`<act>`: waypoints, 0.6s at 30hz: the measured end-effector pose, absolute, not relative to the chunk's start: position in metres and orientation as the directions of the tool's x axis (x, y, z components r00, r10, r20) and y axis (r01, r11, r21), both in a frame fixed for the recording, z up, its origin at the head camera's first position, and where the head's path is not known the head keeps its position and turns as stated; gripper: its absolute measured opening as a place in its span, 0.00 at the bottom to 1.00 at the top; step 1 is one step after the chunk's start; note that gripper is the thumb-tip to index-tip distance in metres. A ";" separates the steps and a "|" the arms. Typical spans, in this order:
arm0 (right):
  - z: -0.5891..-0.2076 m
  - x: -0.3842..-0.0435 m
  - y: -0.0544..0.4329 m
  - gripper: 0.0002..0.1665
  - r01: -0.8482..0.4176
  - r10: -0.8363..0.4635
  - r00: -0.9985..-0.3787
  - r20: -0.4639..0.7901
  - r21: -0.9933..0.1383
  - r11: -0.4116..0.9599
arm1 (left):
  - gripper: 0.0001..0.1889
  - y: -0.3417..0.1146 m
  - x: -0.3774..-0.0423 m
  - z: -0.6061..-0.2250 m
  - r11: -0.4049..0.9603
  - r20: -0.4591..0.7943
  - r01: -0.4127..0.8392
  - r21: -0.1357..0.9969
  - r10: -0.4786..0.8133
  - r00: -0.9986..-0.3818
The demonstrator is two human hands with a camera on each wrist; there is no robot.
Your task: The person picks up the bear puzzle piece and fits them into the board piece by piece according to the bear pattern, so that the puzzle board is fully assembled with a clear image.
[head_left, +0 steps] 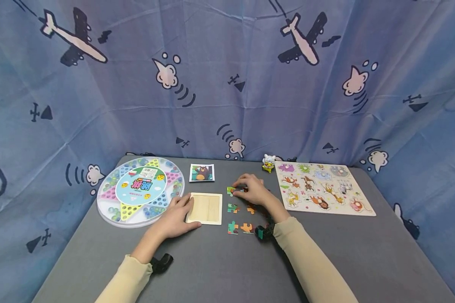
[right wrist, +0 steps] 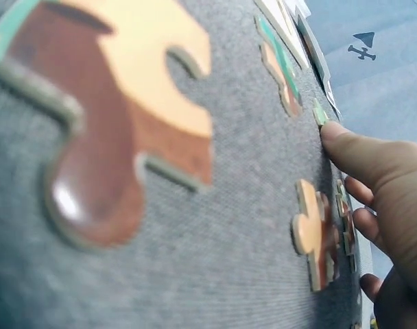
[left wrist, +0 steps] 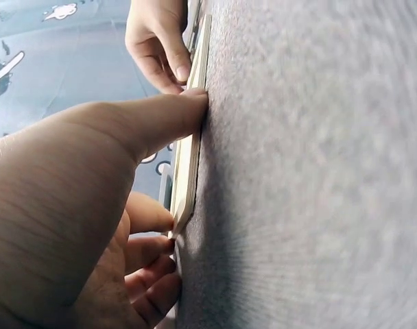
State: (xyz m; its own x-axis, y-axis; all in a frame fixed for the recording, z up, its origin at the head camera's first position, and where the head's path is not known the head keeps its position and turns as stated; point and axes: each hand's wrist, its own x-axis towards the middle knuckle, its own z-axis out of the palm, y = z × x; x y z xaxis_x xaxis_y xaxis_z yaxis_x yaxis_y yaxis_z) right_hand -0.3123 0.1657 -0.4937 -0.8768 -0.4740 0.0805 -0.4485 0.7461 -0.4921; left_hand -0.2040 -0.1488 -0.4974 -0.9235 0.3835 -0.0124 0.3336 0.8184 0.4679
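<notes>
My left hand (head_left: pixel 176 218) holds the square wooden puzzle tray (head_left: pixel 204 209) by its left side. The thumb lies at the near edge and the fingers at the far left corner; the tray's inside is bare wood. In the left wrist view the tray (left wrist: pixel 186 171) shows edge-on between thumb and fingers. To its right, my right hand (head_left: pixel 255 191) pinches a green jigsaw piece (head_left: pixel 229 190) at the far end of the loose pieces, thumb on its edge. The right wrist view shows that piece (right wrist: pixel 320 113) at the thumb tip; the index fingertip is hidden there. Nearer lie more pieces, such as an orange one (head_left: pixel 247 228).
A round Chinese checkers board (head_left: pixel 110 210) lies left, partly beside the left hand. Behind the tray is a bear picture card (head_left: pixel 202 172). A small figurine (head_left: pixel 268 163) stands at the back, next to an animal puzzle board (head_left: pixel 333 210) on the right.
</notes>
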 end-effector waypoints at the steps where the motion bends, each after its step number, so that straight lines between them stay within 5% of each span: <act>1: -0.494 -0.312 0.165 0.16 -0.447 -0.473 -0.877 0.079 -0.492 0.747 | 0.48 -0.148 -0.204 -0.497 0.819 -0.011 0.333 0.467 0.382 -0.924; 18: -0.488 -0.310 0.157 0.17 -0.423 -0.442 -0.894 0.076 -0.469 0.776 | 0.48 -0.147 -0.203 -0.496 0.813 -0.016 0.321 0.485 0.376 -0.927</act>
